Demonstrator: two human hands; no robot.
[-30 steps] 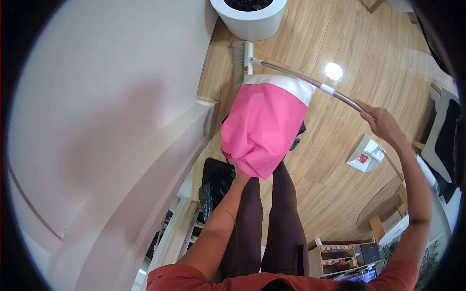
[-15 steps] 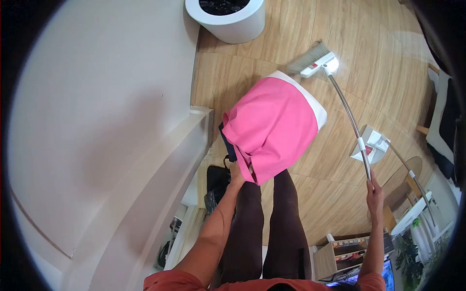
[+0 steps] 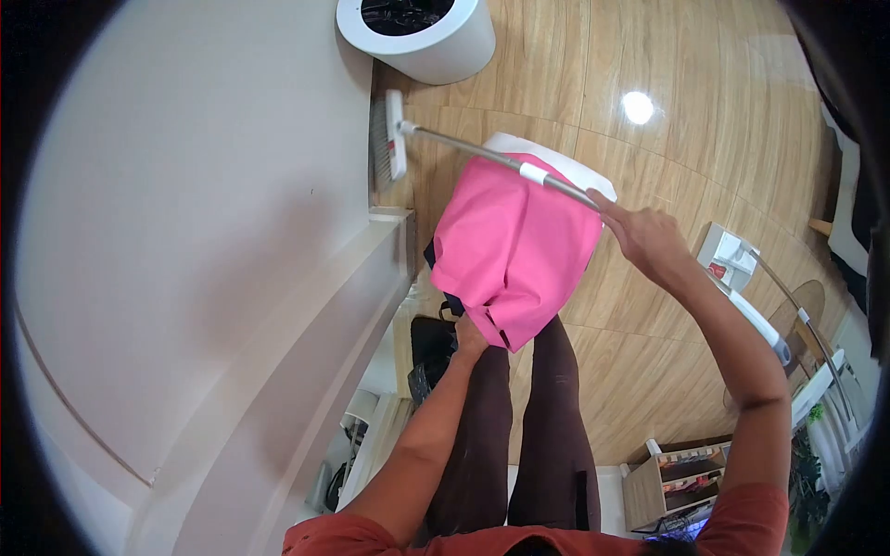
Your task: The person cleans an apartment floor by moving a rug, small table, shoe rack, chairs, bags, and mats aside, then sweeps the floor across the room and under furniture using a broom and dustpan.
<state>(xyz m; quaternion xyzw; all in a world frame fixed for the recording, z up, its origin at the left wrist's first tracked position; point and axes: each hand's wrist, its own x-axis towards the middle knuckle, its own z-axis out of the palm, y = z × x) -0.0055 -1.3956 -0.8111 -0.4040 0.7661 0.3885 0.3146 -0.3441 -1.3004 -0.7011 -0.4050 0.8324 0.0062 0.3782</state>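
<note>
My right hand (image 3: 652,239) is wrapped round the metal handle of a broom (image 3: 464,144), its forefinger stretched along the pole. The broom's white head (image 3: 397,139) stands against the foot of the wall at the left, bristles toward the wall. Below the pole is a bulky pink and white fabric item (image 3: 519,236), perhaps a bag or covered bin; its exact kind does not show. At its near edge my left hand (image 3: 472,337) is closed on the pink fabric, with some fingers hidden. A dark piece shows along its left side.
A white bin (image 3: 445,51) with a black liner stands at the top by the wall. A long-handled dustpan (image 3: 728,255) is on the wooden floor to the right. Low shelves (image 3: 672,482) are at lower right, and a wall corner (image 3: 394,213) juts out at left.
The broom has swung left across the pink item, its head moving from the open floor to the wall. My right hand has come up and inward. My left hand keeps its grip.
</note>
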